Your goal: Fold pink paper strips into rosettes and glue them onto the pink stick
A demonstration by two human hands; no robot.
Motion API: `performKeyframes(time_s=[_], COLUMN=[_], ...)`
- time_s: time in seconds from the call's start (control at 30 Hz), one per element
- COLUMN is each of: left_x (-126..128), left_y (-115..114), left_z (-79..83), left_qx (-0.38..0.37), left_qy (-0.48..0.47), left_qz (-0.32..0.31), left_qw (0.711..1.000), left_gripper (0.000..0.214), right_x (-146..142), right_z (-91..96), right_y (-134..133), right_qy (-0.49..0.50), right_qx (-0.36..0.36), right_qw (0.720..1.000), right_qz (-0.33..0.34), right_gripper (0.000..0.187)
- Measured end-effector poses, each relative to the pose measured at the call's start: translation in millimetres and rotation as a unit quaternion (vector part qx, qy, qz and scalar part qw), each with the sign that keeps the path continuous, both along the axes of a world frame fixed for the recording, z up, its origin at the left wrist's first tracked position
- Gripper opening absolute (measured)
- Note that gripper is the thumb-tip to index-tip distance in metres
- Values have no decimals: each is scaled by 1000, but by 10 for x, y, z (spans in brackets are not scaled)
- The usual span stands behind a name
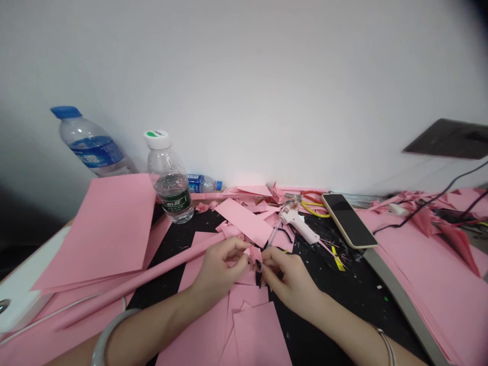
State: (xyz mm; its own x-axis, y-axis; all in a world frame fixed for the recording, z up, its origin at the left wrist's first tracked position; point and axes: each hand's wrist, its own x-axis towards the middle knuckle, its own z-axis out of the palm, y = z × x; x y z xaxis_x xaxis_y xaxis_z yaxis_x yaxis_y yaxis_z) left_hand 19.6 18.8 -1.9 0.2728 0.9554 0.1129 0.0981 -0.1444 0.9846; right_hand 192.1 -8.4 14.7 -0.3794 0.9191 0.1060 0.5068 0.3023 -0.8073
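Observation:
Between my two hands is a small folded piece of pink paper point(253, 252), pinched from both sides over the middle of the table. My left hand point(221, 267) grips its left side with thumb and forefinger. On its right side, the fingers of my right hand point(292, 277) are closed on the same piece. Fingertips cover part of the folds, so its exact shape is hard to make out. Below the hands lie flat pink paper sheets point(261, 333). A long pink paper roll point(152, 278) runs diagonally past my left hand.
Behind the hands lie a pink-white glue gun point(299, 223), scissors with yellow and red handles point(315, 209) and a phone point(351, 221). A water bottle point(170, 178) stands at back left, near a larger blue-capped bottle point(95, 147). Pink paper stacks point(102, 229) flank both sides.

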Motion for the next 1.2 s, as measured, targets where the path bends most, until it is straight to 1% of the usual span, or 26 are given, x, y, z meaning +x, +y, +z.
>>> performKeyframes(time_s=[0.1,0.23,0.3,0.4,0.53,0.63,0.73,0.8,0.93,1.03,1.2], left_x=[-6,-1,1,-3,-18,-24,-23,-22,-23,-21,-10], left_y=[5,7,8,19,49,65,66,61,51,49,52], left_z=[-18,-12,6,31,33,15,-5,-12,-7,4,10], left_qx=[7,-18,-38,-52,-91,-124,-138,-138,-119,-113,-105], left_qy=[8,-5,-18,-48,-99,-89,-64,-51,-30,-26,-11], left_qz=[6,-8,-21,-39,-61,-90,-122,-140,-159,-160,-150], left_qw=[1000,1000,999,997,989,984,981,979,980,980,983], left_gripper=[13,13,13,17,20,28,32,31,33,34,36], right_x=[-5,-2,2,10,27,38,34,23,-3,-10,6], right_z=[2,9,18,33,37,33,26,20,12,14,28], right_y=[4,18,36,68,92,85,73,72,88,102,117], right_qy=[11,32,63,113,131,138,146,169,234,266,301], right_qx=[-17,-41,-59,-87,-112,-120,-135,-161,-219,-247,-270], right_qw=[1000,999,996,989,984,982,979,972,947,931,915], right_qz=[-1,-15,-24,-39,-50,-41,-30,-29,-32,-29,-16], right_gripper=[10,10,13,21,27,27,27,28,29,30,32])
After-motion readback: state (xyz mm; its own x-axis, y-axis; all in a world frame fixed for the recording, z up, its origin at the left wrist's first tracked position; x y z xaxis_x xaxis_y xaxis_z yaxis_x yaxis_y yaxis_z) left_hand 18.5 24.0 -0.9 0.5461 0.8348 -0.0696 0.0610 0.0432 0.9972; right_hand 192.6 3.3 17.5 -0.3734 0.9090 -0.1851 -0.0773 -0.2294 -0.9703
